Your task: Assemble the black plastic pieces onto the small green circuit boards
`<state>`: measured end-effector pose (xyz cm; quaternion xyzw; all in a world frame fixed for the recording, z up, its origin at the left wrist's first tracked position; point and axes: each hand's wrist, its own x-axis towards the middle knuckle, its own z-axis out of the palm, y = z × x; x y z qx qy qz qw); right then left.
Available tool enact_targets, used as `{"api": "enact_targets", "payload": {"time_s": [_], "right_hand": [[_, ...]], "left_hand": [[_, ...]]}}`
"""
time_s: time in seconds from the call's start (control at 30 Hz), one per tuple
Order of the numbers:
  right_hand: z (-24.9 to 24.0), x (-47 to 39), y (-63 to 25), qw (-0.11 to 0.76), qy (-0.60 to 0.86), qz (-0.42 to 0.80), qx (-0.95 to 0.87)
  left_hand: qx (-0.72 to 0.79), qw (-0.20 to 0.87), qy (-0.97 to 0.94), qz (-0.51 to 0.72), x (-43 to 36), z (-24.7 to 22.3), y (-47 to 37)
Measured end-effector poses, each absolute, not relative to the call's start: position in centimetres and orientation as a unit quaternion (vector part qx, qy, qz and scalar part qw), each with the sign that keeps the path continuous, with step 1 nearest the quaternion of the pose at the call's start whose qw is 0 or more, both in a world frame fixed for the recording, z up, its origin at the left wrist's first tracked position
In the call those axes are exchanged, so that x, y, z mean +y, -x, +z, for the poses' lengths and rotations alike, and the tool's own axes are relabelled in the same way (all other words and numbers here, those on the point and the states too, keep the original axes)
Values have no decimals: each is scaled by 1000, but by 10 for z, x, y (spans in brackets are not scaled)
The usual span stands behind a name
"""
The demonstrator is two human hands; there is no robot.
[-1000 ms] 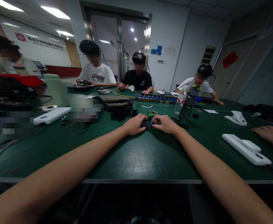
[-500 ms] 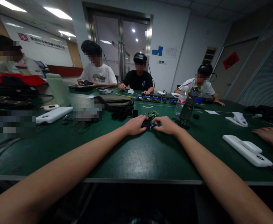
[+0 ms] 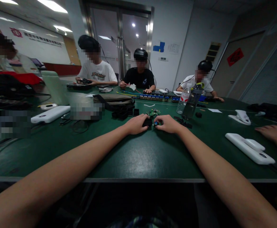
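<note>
Over the green table, my left hand [image 3: 137, 124] is closed around a small black plastic case [image 3: 148, 122]. Facing it, my right hand [image 3: 166, 123] pinches a small circuit board with a blue part [image 3: 156, 123] between thumb and fingers. Case and board are very close; whether they touch I cannot tell. Just beyond my fingers lies a pile of small green circuit boards [image 3: 153, 112]. Several open black cases [image 3: 121, 113] sit left of the pile, and flat black pieces [image 3: 183, 122] lie right of my right hand.
A grey bag [image 3: 116, 100] and pale green bottle [image 3: 54, 87] stand to the left. Two clear bottles [image 3: 184, 101] are at the right, with a white power bank [image 3: 249, 148] nearer. Another person's hand [image 3: 271, 133] rests at the right edge. Several people sit across the table [image 3: 133, 161].
The whole view has shifted slightly. Both hands stay together at the same spot; the small board in my right hand has turned a little, showing its blue part more plainly.
</note>
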<state>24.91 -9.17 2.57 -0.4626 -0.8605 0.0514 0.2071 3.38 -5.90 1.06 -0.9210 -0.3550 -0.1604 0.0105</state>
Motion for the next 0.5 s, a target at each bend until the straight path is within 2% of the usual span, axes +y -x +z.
{"api": "enact_targets", "payload": {"time_s": [0.5], "right_hand": [[31,-96,-247,193,487,47,-851]], "left_hand": [[-359,8,922,-147,-55,9,-35]]}}
